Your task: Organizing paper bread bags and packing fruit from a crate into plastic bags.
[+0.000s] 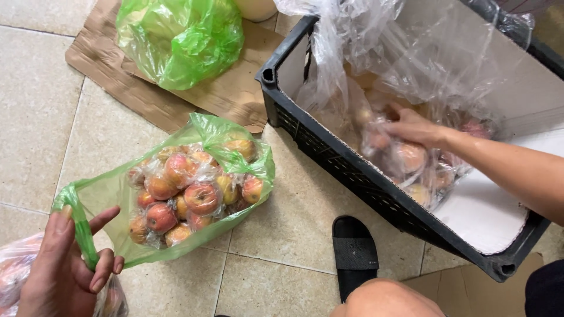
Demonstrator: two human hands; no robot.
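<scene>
I am looking down at what appears to be a fruit-packing spot: tiled floor (282, 235), flattened cardboard (229, 94), black crate (352, 176), bagged apples (194, 194).

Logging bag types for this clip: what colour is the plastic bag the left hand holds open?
Translucent light green plastic bag, full of wrapped apples; only the head view shows it.

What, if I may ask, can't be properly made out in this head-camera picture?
- Right hand: its fingertips are veiled by the clear plastic liner in the black crate, so its grip on the wrapped apples is uncertain.
- Upper green bag: contents hidden by crumpled plastic.
- Bag at the lower-left corner: cut off by the frame and covered by the left hand, which pinches the handle of the open green bag of apples.
</scene>
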